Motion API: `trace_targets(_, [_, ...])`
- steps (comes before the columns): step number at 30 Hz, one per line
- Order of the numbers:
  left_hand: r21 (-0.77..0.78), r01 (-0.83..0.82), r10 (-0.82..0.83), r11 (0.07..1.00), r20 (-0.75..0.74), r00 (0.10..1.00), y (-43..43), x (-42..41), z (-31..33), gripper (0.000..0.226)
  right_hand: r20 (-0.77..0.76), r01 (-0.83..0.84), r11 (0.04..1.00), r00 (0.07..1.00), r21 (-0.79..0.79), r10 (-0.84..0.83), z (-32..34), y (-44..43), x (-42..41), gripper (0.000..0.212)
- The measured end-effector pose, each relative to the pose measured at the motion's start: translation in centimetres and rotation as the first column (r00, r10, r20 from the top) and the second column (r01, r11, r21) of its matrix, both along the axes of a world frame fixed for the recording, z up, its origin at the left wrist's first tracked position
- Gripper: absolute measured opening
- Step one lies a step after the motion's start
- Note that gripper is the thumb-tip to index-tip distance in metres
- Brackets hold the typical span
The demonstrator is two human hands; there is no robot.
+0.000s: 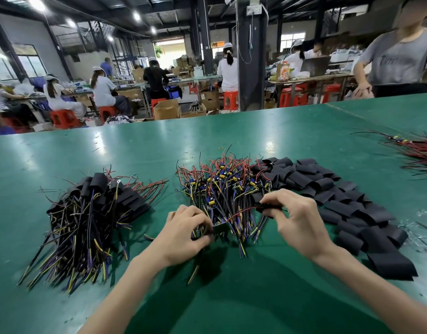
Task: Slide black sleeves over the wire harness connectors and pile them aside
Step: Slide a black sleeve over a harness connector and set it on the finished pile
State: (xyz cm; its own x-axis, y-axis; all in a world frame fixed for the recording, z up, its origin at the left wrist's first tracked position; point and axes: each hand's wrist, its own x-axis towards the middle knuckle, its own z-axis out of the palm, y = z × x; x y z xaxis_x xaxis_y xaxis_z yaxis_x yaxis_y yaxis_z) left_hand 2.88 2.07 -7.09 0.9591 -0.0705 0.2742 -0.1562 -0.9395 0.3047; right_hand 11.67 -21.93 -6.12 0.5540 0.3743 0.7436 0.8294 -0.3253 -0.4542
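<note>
A heap of bare wire harnesses [225,186] with red, black, blue and yellow wires lies in the middle of the green table [159,145]. My left hand [187,233] grips the cable end of one harness beside a black sleeve [220,227]. My right hand [295,220] pinches the red and black wires of that same harness. Loose flat black sleeves [340,196] spread out to the right. Harnesses with sleeves on them [91,213] are piled at the left.
Another bundle of red and black wires [417,153] lies at the far right edge. A person in a grey shirt [398,61] stands at the table's far right side. Beyond the table, workers sit on red stools [230,100] at benches.
</note>
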Motion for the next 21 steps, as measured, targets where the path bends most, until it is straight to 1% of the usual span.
trace_targets(1, [-0.027,0.006,-0.005,1.000,0.017,1.000,0.1,0.1,0.0,0.015,-0.013,0.008,1.000,1.000,0.013,-0.008,0.1,-0.1,0.1,0.027])
trace_targets(3, [-0.085,0.019,-0.016,0.996,0.043,0.999,0.1,0.3,0.0,0.008,-0.023,0.016,1.000,1.000,0.024,-0.016,0.2,-0.3,0.3,0.026])
trace_targets(5, [-0.193,0.030,-0.020,0.981,0.053,0.998,-0.1,0.3,0.3,0.003,-0.015,0.014,1.000,1.000,0.019,-0.014,0.3,-0.4,0.5,0.024])
trace_targets(7, [-0.310,0.038,-0.025,0.950,0.045,0.999,-0.4,0.1,0.7,0.010,-0.006,-0.007,1.000,1.000,-0.018,0.007,0.3,-0.5,0.6,0.023])
trace_targets(9, [-0.366,0.033,-0.021,0.930,0.034,0.999,-0.6,0.0,0.9,0.015,-0.013,-0.044,0.997,0.999,-0.067,0.043,0.2,-0.6,0.6,0.026])
trace_targets(13, [-0.454,0.015,0.001,0.891,0.036,0.999,-1.1,-0.1,1.0,0.007,-0.048,-0.102,0.991,0.994,-0.087,0.099,0.1,-0.4,0.4,0.032])
trace_targets(15, [-0.484,0.000,0.020,0.875,0.036,0.999,-1.3,-0.1,0.9,0.011,-0.068,-0.121,0.990,0.991,-0.071,0.116,0.1,-0.3,0.3,0.033])
trace_targets(18, [-0.474,0.001,0.032,0.881,0.061,0.998,-1.4,0.0,0.7,0.022,-0.132,-0.153,0.988,0.980,-0.028,0.148,0.1,-0.2,0.1,0.029])
trace_targets(21, [-0.433,0.042,0.018,0.900,0.135,0.991,-1.5,-0.1,0.7,0.019,-0.187,-0.179,0.984,0.967,-0.004,0.175,0.0,-0.1,0.0,0.023])
